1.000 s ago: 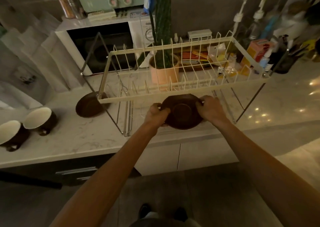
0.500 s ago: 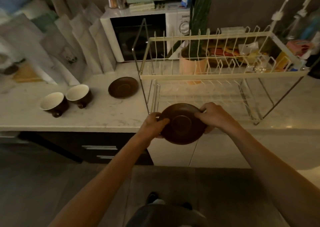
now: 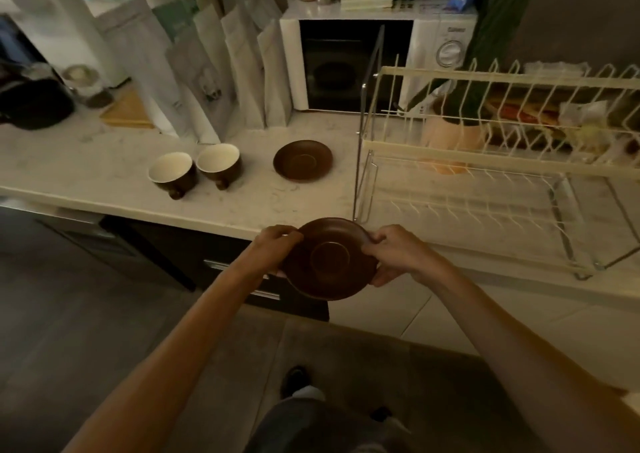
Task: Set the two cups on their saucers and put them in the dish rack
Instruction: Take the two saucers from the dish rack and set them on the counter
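I hold a brown saucer (image 3: 330,260) in both hands, in front of the counter's edge and left of the rack's corner. My left hand (image 3: 275,246) grips its left rim and my right hand (image 3: 394,253) grips its right rim. A second brown saucer (image 3: 303,160) lies flat on the white counter (image 3: 86,175). To its left stand two dark cups with cream insides, the left cup (image 3: 171,172) and the right cup (image 3: 219,162), touching each other. The cream two-tier wire dish rack (image 3: 498,189) stands on the counter at the right, its lower tier bare.
A white microwave (image 3: 349,65) stands behind the saucer and the rack. Several grey pouches (image 3: 221,78) lean against the wall behind the cups. A potted cactus (image 3: 457,127) sits behind the rack. A wooden board (image 3: 128,110) and a black appliance (image 3: 33,103) are at the far left.
The held saucer has come away from the rack's front and shifted left along the counter's edge. My view has swung left, so the cups and second saucer now sit nearer the centre.
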The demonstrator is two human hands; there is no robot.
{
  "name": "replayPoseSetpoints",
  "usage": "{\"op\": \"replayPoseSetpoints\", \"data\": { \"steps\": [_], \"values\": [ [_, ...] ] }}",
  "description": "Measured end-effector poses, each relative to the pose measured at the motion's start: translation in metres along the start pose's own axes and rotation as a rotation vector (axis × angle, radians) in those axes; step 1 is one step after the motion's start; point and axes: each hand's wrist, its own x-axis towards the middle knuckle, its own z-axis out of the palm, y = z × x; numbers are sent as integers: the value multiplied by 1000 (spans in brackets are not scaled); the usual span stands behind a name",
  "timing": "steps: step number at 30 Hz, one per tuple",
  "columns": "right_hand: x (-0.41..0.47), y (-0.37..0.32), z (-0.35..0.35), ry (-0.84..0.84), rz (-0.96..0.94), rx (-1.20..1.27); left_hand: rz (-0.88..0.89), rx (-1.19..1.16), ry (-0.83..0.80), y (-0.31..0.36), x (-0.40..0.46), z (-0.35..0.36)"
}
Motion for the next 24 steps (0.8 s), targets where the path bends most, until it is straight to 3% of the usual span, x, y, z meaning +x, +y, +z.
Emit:
{"op": "replayPoseSetpoints", "data": {
  "steps": [7,16,24],
  "values": [
    [33,-40,54,56,70,101,12,-9,-9,-13,33,-67],
    [90,-75,93,369,70,-175,12,-97,-70,-17,103,-109],
    [116,-80,91,415,147,-161,-32,-130,-153,-18,138,-112]
  ]
}}
